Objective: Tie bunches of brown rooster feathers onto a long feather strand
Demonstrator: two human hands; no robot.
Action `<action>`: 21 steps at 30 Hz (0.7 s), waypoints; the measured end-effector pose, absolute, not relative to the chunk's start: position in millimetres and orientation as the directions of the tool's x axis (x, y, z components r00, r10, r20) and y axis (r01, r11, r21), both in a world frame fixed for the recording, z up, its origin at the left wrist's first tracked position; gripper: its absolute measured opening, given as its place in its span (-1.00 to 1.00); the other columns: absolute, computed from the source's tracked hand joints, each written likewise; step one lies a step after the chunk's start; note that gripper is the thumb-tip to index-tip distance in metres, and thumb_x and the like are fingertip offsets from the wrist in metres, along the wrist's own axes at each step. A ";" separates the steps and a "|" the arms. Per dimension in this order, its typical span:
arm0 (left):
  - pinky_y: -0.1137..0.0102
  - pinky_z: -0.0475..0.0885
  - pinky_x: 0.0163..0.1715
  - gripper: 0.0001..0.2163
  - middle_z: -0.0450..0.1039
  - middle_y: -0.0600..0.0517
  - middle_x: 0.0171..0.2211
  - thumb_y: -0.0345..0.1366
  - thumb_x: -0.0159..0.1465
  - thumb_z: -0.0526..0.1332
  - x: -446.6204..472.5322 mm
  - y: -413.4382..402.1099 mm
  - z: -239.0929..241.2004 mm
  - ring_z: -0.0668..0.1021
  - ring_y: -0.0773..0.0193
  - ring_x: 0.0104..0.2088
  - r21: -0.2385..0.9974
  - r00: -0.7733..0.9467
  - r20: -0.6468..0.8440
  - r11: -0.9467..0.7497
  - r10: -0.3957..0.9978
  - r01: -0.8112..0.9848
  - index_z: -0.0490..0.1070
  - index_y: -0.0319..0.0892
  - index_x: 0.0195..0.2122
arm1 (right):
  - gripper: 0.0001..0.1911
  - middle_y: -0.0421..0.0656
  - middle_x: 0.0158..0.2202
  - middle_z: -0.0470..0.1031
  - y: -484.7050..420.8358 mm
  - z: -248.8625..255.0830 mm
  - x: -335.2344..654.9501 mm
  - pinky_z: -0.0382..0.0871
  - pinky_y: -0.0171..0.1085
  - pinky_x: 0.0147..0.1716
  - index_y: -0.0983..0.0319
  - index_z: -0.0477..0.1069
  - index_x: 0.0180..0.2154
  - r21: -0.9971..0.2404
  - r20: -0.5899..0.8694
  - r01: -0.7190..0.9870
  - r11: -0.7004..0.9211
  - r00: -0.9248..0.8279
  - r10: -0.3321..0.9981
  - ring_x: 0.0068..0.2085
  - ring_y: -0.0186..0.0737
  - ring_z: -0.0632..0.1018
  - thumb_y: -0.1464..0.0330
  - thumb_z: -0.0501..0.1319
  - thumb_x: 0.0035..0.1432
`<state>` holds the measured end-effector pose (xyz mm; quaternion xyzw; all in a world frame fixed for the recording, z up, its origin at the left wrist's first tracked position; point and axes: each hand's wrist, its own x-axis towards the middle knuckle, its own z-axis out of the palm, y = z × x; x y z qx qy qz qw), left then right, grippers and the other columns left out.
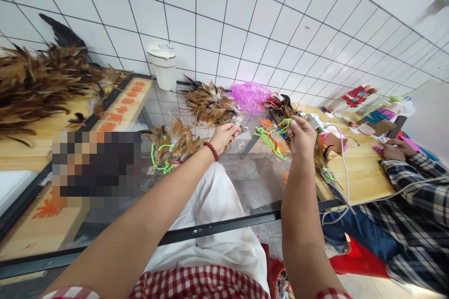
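My left hand (226,138), with a red bead bracelet at the wrist, is closed in a pinch in front of me. Pale, fluffy feather ends (243,127) show at its fingertips, though the fingers hide most of what they hold. Just beyond it lies a pile of brown feathers (208,103). Higher on the right, my right hand (302,133) pinches a bright green cord (285,124). More green cords (270,142), with some red among them, hang or lie left of that hand. Below my left forearm's far side is another feather bunch (178,138) with green cord around it.
A white lidded bin (164,65) stands by the tiled wall, near a crumpled purple plastic bag (249,97). Many brown feathers (38,88) cover the left table. A dark metal bar (224,225) crosses above my lap. At right, a co-worker's hands (394,150) rest over the wooden table (365,177); a white cable (343,163) trails there.
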<state>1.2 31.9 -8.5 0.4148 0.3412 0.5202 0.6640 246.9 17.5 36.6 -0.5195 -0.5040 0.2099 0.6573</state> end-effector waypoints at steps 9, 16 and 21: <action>0.58 0.15 -0.67 -0.80 0.25 0.14 -0.64 -0.25 0.16 0.29 0.9 31.1 -8.3 0.20 0.57 -0.69 0.903 0.200 -0.008 0.093 0.980 -0.420 0.39 -0.28 -0.49 | -0.73 -0.16 -0.46 0.53 17.3 32.8 246.1 0.42 -0.24 -0.43 0.26 0.54 -0.29 -0.853 0.490 0.464 0.237 0.558 0.670 -0.48 -0.26 0.49 0.27 0.28 -0.07; 0.57 0.18 -0.65 -0.80 0.28 0.13 -0.61 -0.25 0.18 0.28 0.9 30.4 -6.9 0.20 0.57 -0.68 0.882 0.180 -0.002 0.087 0.984 -0.464 0.39 -0.28 -0.48 | -0.79 -0.23 -0.51 0.48 12.1 39.1 223.7 0.36 -0.32 -0.47 0.26 0.51 -0.37 -0.832 0.499 0.451 0.322 0.355 0.791 -0.52 -0.37 0.41 0.26 0.28 -0.04; 0.54 0.27 -0.60 -0.79 0.44 0.03 -0.38 -0.24 0.11 0.35 3.1 21.4 1.4 0.24 0.60 -0.64 0.843 0.329 0.076 0.116 0.941 -0.526 0.43 -0.29 -0.36 | -0.83 -0.25 -0.53 0.45 6.6 38.0 202.5 0.28 -0.35 -0.50 0.24 0.49 -0.42 -0.837 0.458 0.382 0.391 0.099 0.884 -0.54 -0.40 0.37 0.26 0.31 -0.02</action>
